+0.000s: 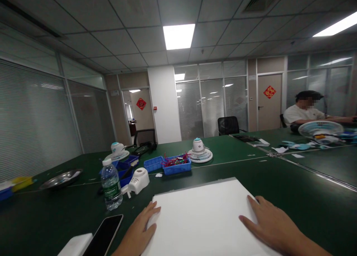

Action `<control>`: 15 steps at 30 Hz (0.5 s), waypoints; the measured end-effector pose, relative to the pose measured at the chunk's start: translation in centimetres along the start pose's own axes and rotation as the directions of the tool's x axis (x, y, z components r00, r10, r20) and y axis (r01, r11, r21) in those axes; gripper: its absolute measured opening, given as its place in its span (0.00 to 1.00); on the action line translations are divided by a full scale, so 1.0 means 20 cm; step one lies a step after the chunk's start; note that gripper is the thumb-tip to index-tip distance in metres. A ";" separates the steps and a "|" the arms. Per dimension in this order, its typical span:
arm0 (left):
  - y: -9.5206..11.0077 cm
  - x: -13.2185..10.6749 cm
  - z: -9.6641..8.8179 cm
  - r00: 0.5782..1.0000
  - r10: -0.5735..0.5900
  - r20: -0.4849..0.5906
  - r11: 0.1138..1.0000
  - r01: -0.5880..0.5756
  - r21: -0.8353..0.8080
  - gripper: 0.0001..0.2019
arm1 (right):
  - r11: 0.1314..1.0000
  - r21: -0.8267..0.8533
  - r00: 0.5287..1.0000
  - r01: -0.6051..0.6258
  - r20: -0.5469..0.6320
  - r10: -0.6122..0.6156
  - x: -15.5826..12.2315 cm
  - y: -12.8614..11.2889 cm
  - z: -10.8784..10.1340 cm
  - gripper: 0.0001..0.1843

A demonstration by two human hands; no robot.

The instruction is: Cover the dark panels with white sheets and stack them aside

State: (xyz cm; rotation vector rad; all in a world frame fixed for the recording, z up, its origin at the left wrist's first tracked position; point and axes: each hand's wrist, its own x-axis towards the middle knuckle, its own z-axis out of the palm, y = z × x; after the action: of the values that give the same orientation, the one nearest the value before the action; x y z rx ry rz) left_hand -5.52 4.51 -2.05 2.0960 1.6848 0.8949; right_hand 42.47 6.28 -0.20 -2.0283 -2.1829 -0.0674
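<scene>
A flat white board (199, 219) with a thin grey far edge lies in front of me, its near side cut off by the frame. At its left edge is my left hand (142, 226), thumb on top and fingers curled along the side. My right hand (264, 220) grips the opposite edge the same way, its thumb reaching onto the white surface. Left of the board stand a water bottle (111, 187) with a green label and a white plastic fan housing (138, 180). A dark-screened phone (104, 235) lies beside a white block (75, 245) near my left hand.
Beyond the board, a blue bin (177, 169) holds coloured wires beside a small white fan (198, 152). Another fan (117, 152) and a metal bowl (61, 178) are at left. A person (304, 109) sits at far right behind a fan cage (320, 129) on the green table (312, 189).
</scene>
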 end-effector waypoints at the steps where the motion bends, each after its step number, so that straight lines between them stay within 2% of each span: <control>1: 0.01 0.00 0.00 1.000 0.000 -0.002 1.000 0.000 0.001 0.23 | 1.000 0.001 1.000 -0.016 0.004 0.016 -0.01 -0.01 -0.01 0.48; 4: 0.02 0.00 0.00 1.000 -0.008 0.001 1.000 0.008 0.011 0.23 | 0.999 -0.002 0.999 -0.051 -0.001 0.051 -0.01 -0.03 -0.02 0.49; 7: 0.04 -0.01 -0.01 1.000 -0.016 0.019 1.000 0.015 0.024 0.25 | 0.999 -0.011 0.999 -0.035 -0.011 0.035 -0.01 -0.03 0.01 0.48; 12: 0.10 -0.04 -0.04 0.996 -0.036 0.080 0.997 0.031 0.069 0.32 | 0.999 -0.036 1.000 0.008 -0.017 -0.009 0.03 0.01 0.13 0.54; 15: 0.13 -0.06 -0.06 0.994 -0.044 0.095 0.992 0.032 0.123 0.30 | 1.000 -0.009 1.000 0.029 -0.011 -0.029 0.06 0.04 0.21 0.57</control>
State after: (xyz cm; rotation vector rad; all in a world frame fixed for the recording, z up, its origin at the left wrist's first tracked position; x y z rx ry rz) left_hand -4.48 2.56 0.04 2.1396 1.7621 0.6824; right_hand 42.78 8.07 -4.16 -1.9964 -2.2096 -0.0919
